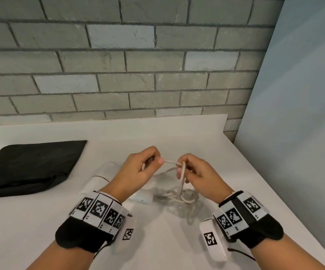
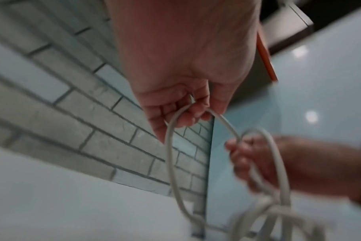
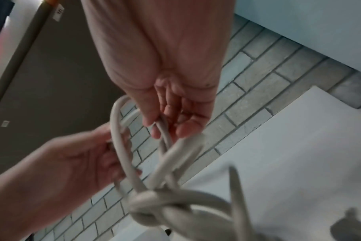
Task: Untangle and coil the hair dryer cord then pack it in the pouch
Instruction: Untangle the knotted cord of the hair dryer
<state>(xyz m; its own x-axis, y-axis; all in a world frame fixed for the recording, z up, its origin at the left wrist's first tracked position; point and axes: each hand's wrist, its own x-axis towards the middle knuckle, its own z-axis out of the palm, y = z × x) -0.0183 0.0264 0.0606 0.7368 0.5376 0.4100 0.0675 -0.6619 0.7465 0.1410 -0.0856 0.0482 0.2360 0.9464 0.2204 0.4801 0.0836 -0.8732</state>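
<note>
Nearest the head camera, both wrists wear black bands set with black-and-white square markers, and these cover part of the white worktop (image 1: 177,250). Just past them a knotted tangle of the pale cord (image 1: 183,195) hangs low over the worktop; in both wrist views that knot is blurred, so how the strands cross cannot be read. The left hand (image 1: 138,172) has its grip curled, thumb and fingers pinching one strand of the cord (image 2: 171,146). The right hand (image 1: 196,172) pinches a loop of the cord (image 3: 165,135) between thumb and fingers, with a short stretch pulled taut between the two hands. The white hair dryer (image 1: 103,176) lies on the worktop under the left forearm, which hides much of its body; its end near the knot is hard to make out. Further left lies the flat black pouch (image 1: 31,164), well apart from the hands and cut off by the picture's edge. Behind stands a grey brick wall (image 1: 118,75), and a pale blue panel (image 1: 294,114) closes the right side.
</note>
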